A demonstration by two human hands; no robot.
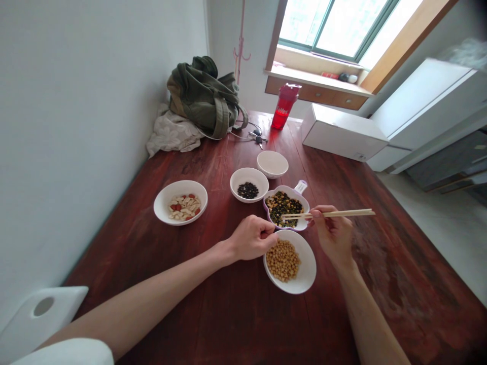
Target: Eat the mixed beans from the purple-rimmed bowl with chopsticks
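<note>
My right hand point(335, 233) is closed around a pair of wooden chopsticks point(342, 213), whose tips reach into a white, purple-edged dish point(305, 203) with a short handle. That dish holds mixed dark and green beans with pale yellow ones point(283, 207). Just in front of it stands a white bowl point(308, 261) of yellow soybeans point(282, 261). The curled fingers of my left hand point(253, 237) grip this bowl's left rim, thumb on the edge. Behind are a bowl point(236, 177) with black beans point(248, 190) and a white bowl point(272, 163) with nothing visible inside.
At the left, a white bowl point(162, 203) holds pale and reddish-brown pieces. Farther back are a green bag point(205, 96), a cloth point(173, 132), keys point(258, 138), a red shaker bottle point(283, 106) and a white box point(342, 134). A wall point(76, 126) borders the left side.
</note>
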